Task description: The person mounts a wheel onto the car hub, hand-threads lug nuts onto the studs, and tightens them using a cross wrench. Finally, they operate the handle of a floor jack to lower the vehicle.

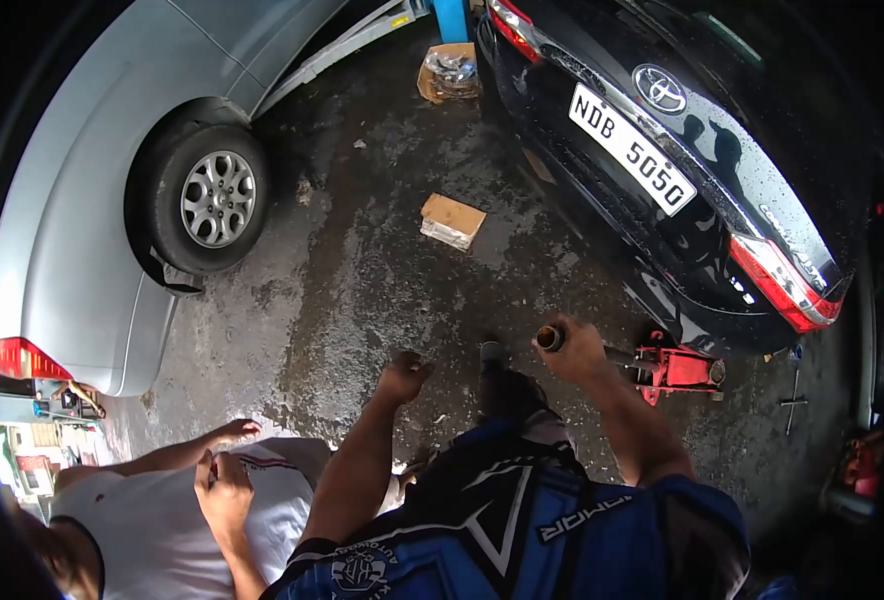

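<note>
My right hand (577, 352) is closed around the end of a metal tube, the jack handle (619, 356), whose round open end faces up toward me. This handle lines up with a red floor jack (682, 369) by the rear bumper of the black car (602, 190). My left hand (403, 380) hangs over the wet floor, fingers loosely curled and apart, with nothing visible in it.
A silver vehicle (72, 210) stands at left. A small cardboard box (453, 221) lies on the floor, and an open carton (428, 82) sits by a blue post (452, 20). Close on my left is a person in a white shirt (177, 515). A cross wrench (793, 402) lies at right.
</note>
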A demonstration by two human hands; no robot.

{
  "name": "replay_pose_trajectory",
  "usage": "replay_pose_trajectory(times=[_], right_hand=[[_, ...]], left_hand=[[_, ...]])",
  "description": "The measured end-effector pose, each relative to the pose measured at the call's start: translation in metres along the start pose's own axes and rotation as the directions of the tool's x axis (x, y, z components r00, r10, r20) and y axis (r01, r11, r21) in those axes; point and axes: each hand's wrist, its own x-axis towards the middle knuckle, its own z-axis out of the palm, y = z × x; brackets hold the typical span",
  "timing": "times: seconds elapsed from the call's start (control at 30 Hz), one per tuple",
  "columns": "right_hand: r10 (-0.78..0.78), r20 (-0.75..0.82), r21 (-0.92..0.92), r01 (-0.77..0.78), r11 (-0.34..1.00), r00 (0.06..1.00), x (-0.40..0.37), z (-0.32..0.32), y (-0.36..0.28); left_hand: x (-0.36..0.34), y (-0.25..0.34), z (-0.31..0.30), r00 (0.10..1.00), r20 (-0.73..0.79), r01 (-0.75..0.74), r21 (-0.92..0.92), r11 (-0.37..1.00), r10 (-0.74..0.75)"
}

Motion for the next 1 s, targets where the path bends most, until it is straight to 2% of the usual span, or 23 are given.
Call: replay_pose_trajectory(times=[0.07,0.1,0.13,0.17,0.23,0.3,0.33,0.4,0.47,0.53,0.57,0.63,0.67,0.73,0.83,0.87,0.9,0.93,0.97,1.0], right_hand=[[0.048,0.021,-0.017,-0.048,0.999,0.999,0.025,0.008,-0.009],[0.154,0.112,0.000,-0.155,0.988,0.982,0.033,0.010,-0.021],[0.250,0.203,0.004,-0.256,0.967,0.947,0.040,0.010,-0.028],[0.262,0.203,-0.005,-0.267,0.964,0.943,0.046,0.016,-0.025],[0.068,0.099,-0.070,-0.061,0.996,0.993,0.047,0.033,-0.017],[0.131,0.109,-0.065,-0.124,0.990,0.985,0.053,0.029,-0.028],[0.179,0.122,-0.054,-0.174,0.983,0.976,0.057,0.028,-0.034],[0.194,0.111,-0.048,-0.190,0.981,0.975,0.068,0.029,-0.038],[0.206,0.091,-0.043,-0.203,0.978,0.974,0.082,0.031,-0.046],[0.158,0.018,-0.028,-0.157,0.987,0.987,0.098,0.033,-0.059],[0.165,0.001,-0.032,-0.165,0.986,0.986,0.108,0.035,-0.067],[0.242,-0.024,0.015,-0.242,0.970,0.970,0.128,0.043,-0.085],[0.245,-0.047,0.011,-0.245,0.969,0.968,0.140,0.046,-0.094],[0.248,-0.093,0.035,-0.245,0.969,0.964,0.163,0.056,-0.111],[0.180,-0.186,-0.011,-0.185,0.983,0.966,0.199,0.083,-0.118],[0.128,-0.236,-0.030,-0.139,0.990,0.963,0.212,0.091,-0.125],[0.282,-0.197,0.018,-0.284,0.959,0.939,0.226,0.090,-0.146],[0.280,-0.218,0.016,-0.283,0.959,0.935,0.239,0.094,-0.155],[0.265,-0.247,0.008,-0.271,0.962,0.932,0.249,0.098,-0.161],[0.256,-0.272,0.003,-0.266,0.964,0.927,0.258,0.104,-0.169]], left_hand=[[0.033,-0.005,-0.023,0.999,0.014,0.041,0.025,0.999,-0.041],[0.047,-0.014,-0.032,0.992,0.029,0.124,0.065,0.990,-0.126],[0.055,-0.024,-0.041,0.990,0.049,0.128,0.068,0.989,-0.132],[0.068,-0.042,-0.049,0.981,0.072,0.177,0.058,0.983,-0.181],[0.083,-0.069,-0.066,0.969,0.108,0.220,0.049,0.974,-0.224],[0.094,-0.090,-0.084,0.944,0.067,0.311,0.147,0.939,-0.323],[0.103,-0.101,-0.094,0.944,0.077,0.306,0.152,0.940,-0.320],[0.127,-0.126,-0.112,0.897,0.146,0.388,0.195,0.901,-0.418],[0.156,-0.142,-0.127,0.914,0.138,0.355,0.186,0.916,-0.382],[0.190,-0.151,-0.142,0.909,0.133,0.387,0.081,0.918,-0.395],[0.209,-0.152,-0.152,0.901,0.132,0.404,0.091,0.910,-0.413],[0.249,-0.181,-0.170,0.923,0.142,0.352,0.063,0.934,-0.357],[0.270,-0.194,-0.182,0.939,0.143,0.313,0.025,0.950,-0.313],[0.302,-0.205,-0.218,0.946,0.145,0.282,0.068,0.957,-0.289],[0.332,-0.211,-0.289,0.880,0.192,0.431,0.057,0.901,-0.434],[0.365,-0.270,-0.301,0.921,0.266,0.251,0.155,0.955,-0.285],[0.390,-0.310,-0.318,0.934,0.334,0.045,0.235,0.971,-0.124],[0.400,-0.313,-0.343,0.920,0.391,-0.159,0.287,0.945,0.036],[0.417,-0.321,-0.360,0.919,0.391,-0.177,0.287,0.942,0.054],[0.421,-0.332,-0.379,0.930,0.332,0.087,0.227,0.970,-0.161]])
